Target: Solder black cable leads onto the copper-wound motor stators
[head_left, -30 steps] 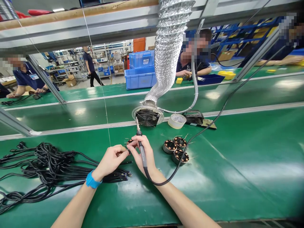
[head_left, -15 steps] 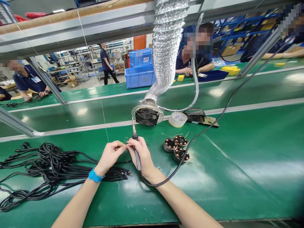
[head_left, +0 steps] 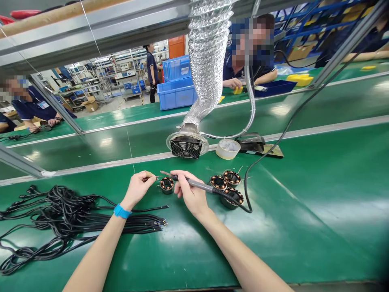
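Note:
My right hand [head_left: 192, 198] is closed around the grey handle of a soldering iron [head_left: 199, 185], whose tip points left above a small motor stator [head_left: 167, 190] with copper windings. My left hand [head_left: 138, 190] pinches a thin wire [head_left: 157, 177], its fine ends poking out toward the iron's tip. A pale strand hangs from above down to the back of this hand; whether it is the same wire I cannot tell. Right of my right hand, three more stators [head_left: 232, 199] stand grouped together, partly behind the iron's cord. Black cables [head_left: 67, 215] lie piled to the left, stripped ends toward the middle.
A silver flexible duct [head_left: 209, 61] hangs down to a round fan intake [head_left: 186, 148] at the bench's back edge. Beside it are a tape roll [head_left: 227, 150] and a dark metal holder [head_left: 252, 144]. Blue bins [head_left: 178, 95] and co-workers are across the green bench [head_left: 273, 243].
My right hand has swung the soldering iron from pointing away to pointing left, moving slightly right. The stator between my hands now shows. My left hand has shifted slightly left and up.

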`<state>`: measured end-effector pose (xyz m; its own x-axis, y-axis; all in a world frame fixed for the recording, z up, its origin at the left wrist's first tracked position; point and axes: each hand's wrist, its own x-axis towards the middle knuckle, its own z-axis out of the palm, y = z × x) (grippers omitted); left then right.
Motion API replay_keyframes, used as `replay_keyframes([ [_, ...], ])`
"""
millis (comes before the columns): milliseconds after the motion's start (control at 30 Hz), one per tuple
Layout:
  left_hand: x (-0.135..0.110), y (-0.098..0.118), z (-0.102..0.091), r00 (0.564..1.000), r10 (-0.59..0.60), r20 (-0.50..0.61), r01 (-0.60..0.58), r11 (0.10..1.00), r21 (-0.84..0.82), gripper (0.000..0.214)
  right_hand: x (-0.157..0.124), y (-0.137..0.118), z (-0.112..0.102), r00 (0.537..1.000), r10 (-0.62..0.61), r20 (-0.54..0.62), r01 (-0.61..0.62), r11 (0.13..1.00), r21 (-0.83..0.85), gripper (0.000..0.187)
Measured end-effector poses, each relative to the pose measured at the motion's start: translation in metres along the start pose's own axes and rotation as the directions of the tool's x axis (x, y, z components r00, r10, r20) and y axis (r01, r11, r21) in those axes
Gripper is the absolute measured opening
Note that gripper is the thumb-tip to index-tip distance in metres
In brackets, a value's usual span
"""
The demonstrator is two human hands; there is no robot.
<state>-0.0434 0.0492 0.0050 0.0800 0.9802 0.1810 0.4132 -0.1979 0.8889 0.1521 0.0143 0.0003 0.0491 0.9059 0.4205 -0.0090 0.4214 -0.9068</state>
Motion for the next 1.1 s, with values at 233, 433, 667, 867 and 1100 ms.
replay_keyframes([
  [233, 0.0001, -0.0022, 0.0007, 0.999, -0.033, -0.013, 0.033, 0.999, 0.013, 0.026, -0.001, -0.0008, 0.0009, 0.997, 0.04, 0.062, -0.036, 0.997, -0.063, 0.034],
  [433, 0.0012, -0.0065, 0.0008, 0.999, -0.032, -0.023, 0.032, 0.999, 0.013, 0.026, 0.0002, -0.0012, 0.0041, 0.992, 0.064, 0.109, -0.056, 0.996, -0.074, 0.033],
  [667, 0.001, -0.0058, 0.001, 0.999, -0.03, -0.029, 0.03, 1.0, 0.009, 0.026, -0.0001, 0.0002, 0.0045, 0.993, 0.07, 0.09, -0.066, 0.996, -0.055, 0.032],
  [867, 0.0003, -0.0048, 0.002, 0.999, -0.039, -0.033, 0.038, 0.999, -0.028, 0.025, 0.0002, 0.0033, 0.0031, 0.999, 0.052, -0.01, -0.052, 0.999, -0.009, 0.033],
  [1100, 0.0003, -0.0048, 0.0016, 0.998, -0.045, -0.047, 0.044, 0.999, -0.031, 0.024, 0.0001, 0.0017, 0.0026, 0.998, 0.062, -0.021, -0.062, 0.998, 0.002, 0.032],
])
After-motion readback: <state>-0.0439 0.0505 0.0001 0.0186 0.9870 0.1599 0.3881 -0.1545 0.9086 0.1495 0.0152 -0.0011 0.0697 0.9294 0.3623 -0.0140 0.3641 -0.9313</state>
